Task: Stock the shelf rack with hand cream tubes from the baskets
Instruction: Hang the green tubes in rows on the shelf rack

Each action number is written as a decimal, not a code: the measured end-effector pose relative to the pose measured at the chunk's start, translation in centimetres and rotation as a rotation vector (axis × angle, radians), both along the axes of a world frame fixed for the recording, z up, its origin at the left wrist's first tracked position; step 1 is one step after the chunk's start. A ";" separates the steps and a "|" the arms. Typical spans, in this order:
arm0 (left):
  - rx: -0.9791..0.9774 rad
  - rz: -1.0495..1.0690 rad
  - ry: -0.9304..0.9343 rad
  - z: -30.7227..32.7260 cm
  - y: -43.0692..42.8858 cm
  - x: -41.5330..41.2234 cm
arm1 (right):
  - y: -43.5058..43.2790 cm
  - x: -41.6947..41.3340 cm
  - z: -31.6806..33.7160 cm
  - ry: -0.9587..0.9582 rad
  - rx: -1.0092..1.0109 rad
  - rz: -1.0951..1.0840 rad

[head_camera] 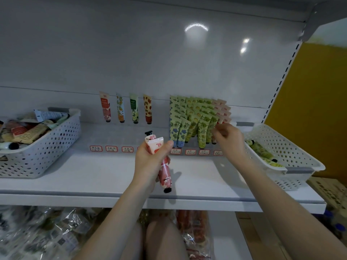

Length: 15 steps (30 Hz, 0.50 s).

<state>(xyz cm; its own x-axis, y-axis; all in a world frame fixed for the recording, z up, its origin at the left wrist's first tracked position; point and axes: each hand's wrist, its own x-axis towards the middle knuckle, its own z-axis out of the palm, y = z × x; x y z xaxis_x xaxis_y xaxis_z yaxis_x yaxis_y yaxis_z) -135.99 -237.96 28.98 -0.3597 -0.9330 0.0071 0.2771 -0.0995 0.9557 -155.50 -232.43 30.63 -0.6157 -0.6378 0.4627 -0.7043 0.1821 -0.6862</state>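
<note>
The white shelf (pixel 75 175) spanned the view. A perforated basket (pixel 47 147) heaped with mixed tubes sat at nine o'clock, and a second basket (pixel 293 152) holding a few green tubes (pixel 262 151) sat at three. The shelf rack (pixel 120 137) ran across the middle, with stocked rows (pixel 195 121) toward one o'clock. The right hand (pixel 231 139), fingers curled, reached their right end; whether it pinched a tube could not be told. At centre, the left hand (pixel 152 162) gripped pink hand cream tubes (pixel 165 171).

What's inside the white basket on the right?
A few green-patterned hand cream tubes lie in the right basket, black caps showing. Its near wall hides whatever else lies lower down.
</note>
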 end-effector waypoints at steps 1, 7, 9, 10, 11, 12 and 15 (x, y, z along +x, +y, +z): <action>-0.002 0.001 0.009 0.3 0.0 -0.1 | 0.5 0.5 -0.1 -0.013 -0.020 0.033; -0.033 -0.013 0.002 0.8 0.9 -0.6 | 0.8 0.7 -0.8 -0.039 0.050 0.055; -0.024 -0.022 0.003 0.7 1.2 -0.6 | -0.2 0.2 -0.7 -0.059 0.092 0.012; -0.023 -0.023 0.005 0.7 1.2 -0.6 | -0.7 0.1 -0.7 -0.072 0.114 0.010; -0.023 -0.020 0.004 0.7 1.2 -0.6 | -1.4 0.0 -0.7 -0.087 0.132 0.019; -0.024 -0.015 0.003 0.7 1.2 -0.6 | -2.0 -0.1 -0.8 -0.095 0.156 0.026; -0.024 -0.012 -0.002 0.8 1.0 -0.6 | -3.4 -0.6 -1.5 -0.070 0.207 0.005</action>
